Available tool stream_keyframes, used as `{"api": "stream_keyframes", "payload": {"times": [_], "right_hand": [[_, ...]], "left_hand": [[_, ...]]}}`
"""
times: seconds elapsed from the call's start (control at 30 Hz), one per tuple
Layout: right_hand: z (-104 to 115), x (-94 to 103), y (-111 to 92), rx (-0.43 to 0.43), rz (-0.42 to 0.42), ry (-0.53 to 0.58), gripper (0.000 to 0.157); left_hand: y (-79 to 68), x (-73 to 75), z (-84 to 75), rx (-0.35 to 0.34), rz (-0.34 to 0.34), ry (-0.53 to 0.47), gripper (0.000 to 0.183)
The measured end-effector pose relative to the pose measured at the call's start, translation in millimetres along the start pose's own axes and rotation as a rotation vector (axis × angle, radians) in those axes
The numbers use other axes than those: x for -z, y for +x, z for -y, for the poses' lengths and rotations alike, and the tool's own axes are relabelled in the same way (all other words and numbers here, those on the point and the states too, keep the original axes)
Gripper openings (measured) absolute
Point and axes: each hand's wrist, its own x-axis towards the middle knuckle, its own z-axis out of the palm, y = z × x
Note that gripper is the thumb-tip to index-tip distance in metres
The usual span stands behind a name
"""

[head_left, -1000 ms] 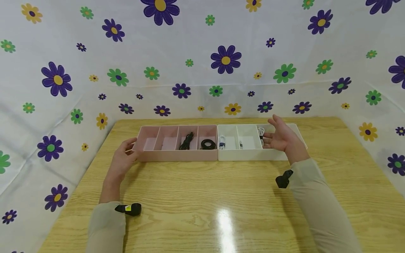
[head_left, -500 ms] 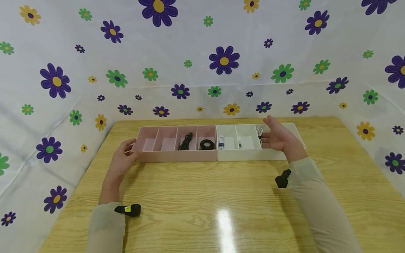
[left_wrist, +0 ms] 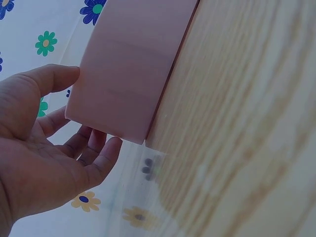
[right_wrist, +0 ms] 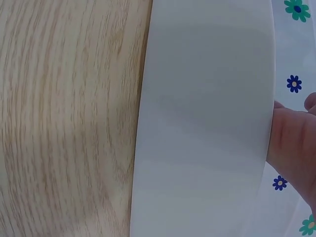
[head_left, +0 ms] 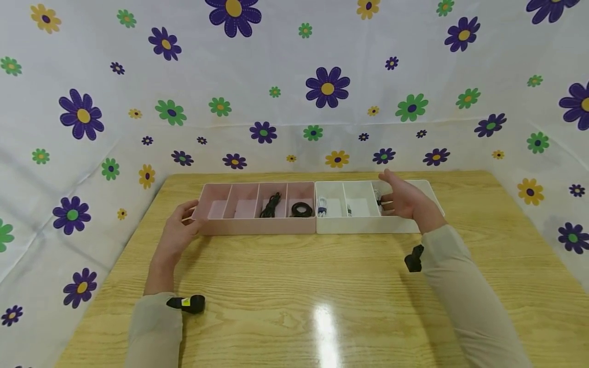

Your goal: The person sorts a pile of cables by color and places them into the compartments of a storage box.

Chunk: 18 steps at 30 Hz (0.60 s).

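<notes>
A pink divided organizer box (head_left: pixel 257 227) stands end to end with a white one (head_left: pixel 354 225) on the wooden table. My left hand (head_left: pixel 177 230) holds the pink box's left end, thumb at the front corner and fingers bent against the end wall. My right hand (head_left: pixel 405 202) reaches into the white box, thumb raised apart, fingertips beside a bundled white cable (head_left: pixel 378 195) with a dark tie. That cable is partly hidden. In the right wrist view the white box's front wall (right_wrist: pixel 207 113) hides the fingertips.
The pink box holds a bundled black cable (head_left: pixel 271 205) and a black coil (head_left: pixel 301 209). A white cable with a blue tie (head_left: pixel 322 205) and a small white item (head_left: pixel 349 210) lie in the white box. A flowered cloth (head_left: pixel 276 61) hangs behind the table.
My right hand has shifted slightly left inside the white box, and its fingers now cover more of the white cable. The left hand stays at the pink box's end.
</notes>
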Motion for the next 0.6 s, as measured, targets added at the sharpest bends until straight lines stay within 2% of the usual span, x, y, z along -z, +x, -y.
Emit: {"api": "stream_keyframes", "payload": {"times": [0.23,0.6], "right_hand": [[-1.6,-0.8,-1.0,0.002,0.002,-0.033,0.073],[-1.5,-3.3,0.6,-0.056,-0.042,-0.081,0.088]], "left_hand": [[2.5,0.7,1.2,0.014,0.011,-0.015,0.066],[0.3,0.1,-0.3,0.012,0.003,0.0,0.066]]}}
